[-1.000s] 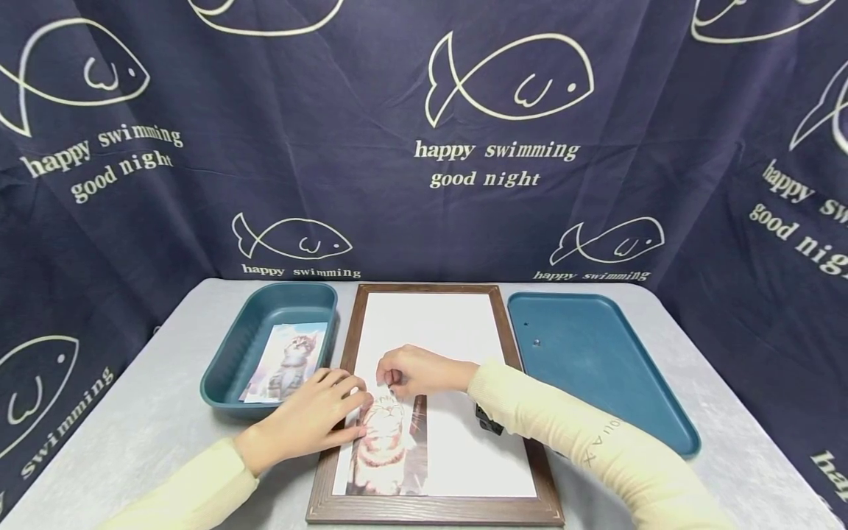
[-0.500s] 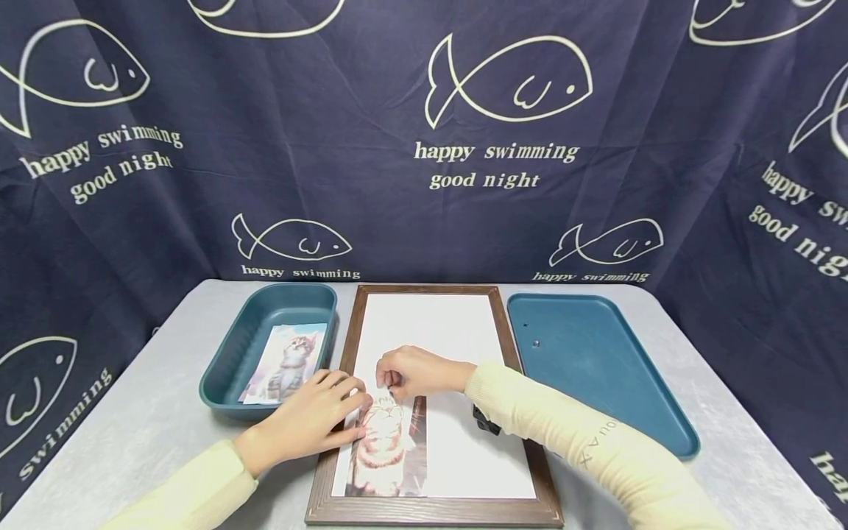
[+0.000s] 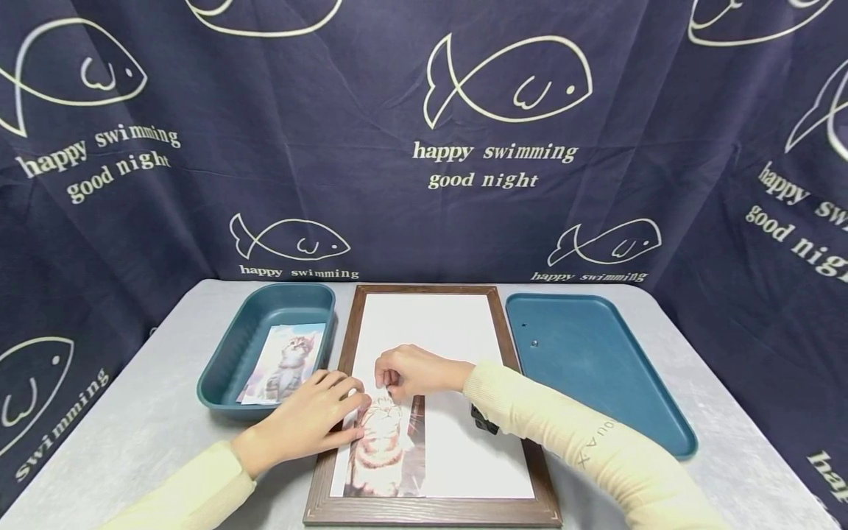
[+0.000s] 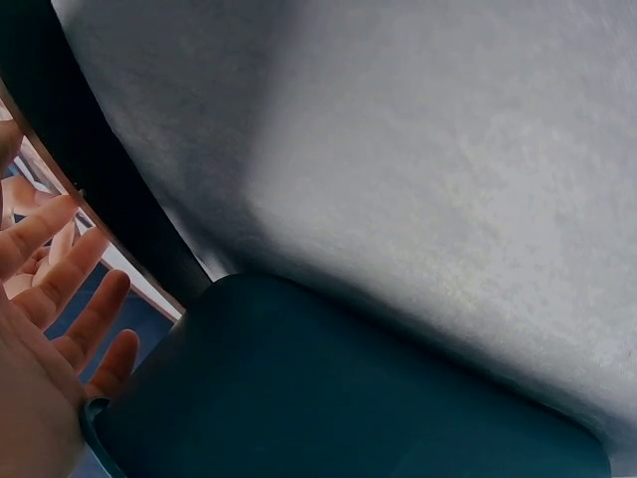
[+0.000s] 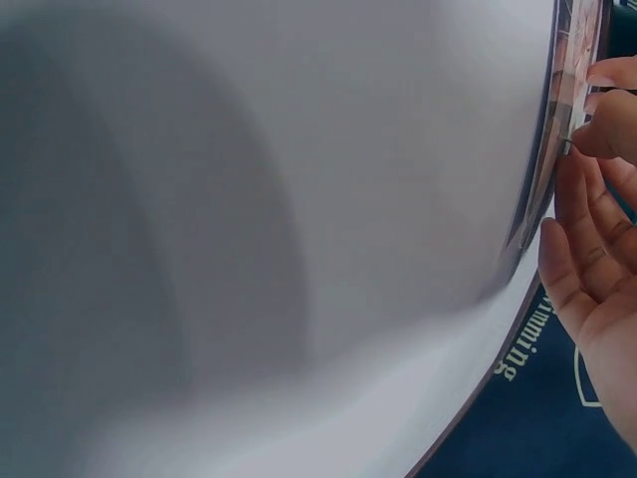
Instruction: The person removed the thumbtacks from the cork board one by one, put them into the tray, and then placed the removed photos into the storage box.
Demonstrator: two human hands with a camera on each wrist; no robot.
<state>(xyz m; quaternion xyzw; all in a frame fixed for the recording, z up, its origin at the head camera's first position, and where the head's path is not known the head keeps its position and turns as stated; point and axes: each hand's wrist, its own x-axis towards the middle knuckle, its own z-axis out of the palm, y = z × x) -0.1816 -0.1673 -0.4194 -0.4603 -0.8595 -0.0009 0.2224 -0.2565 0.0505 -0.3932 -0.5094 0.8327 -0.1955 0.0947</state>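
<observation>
A cat picture (image 3: 380, 460) lies flat on the lower left of a white board (image 3: 430, 324) with a brown wooden frame. My left hand (image 3: 314, 416) rests on the picture's left side, its fingers spread and gently bent. At the picture's top edge, my right hand (image 3: 417, 369) pinches something small between thumb and fingertips. In the right wrist view, a thin, dark, pin-like thing (image 5: 568, 143) shows at those fingertips; the rest of it is hidden. The left wrist view shows the left hand (image 4: 50, 299) with its fingers apart beside the board's edge.
Left of the board stands a deep teal bin (image 3: 228, 353) with another cat picture (image 3: 288, 368) in it. To the right lies a shallow teal tray (image 3: 603, 375) with a few tiny things near its upper left. A dark blue fish-print curtain (image 3: 391, 177) hangs behind the table.
</observation>
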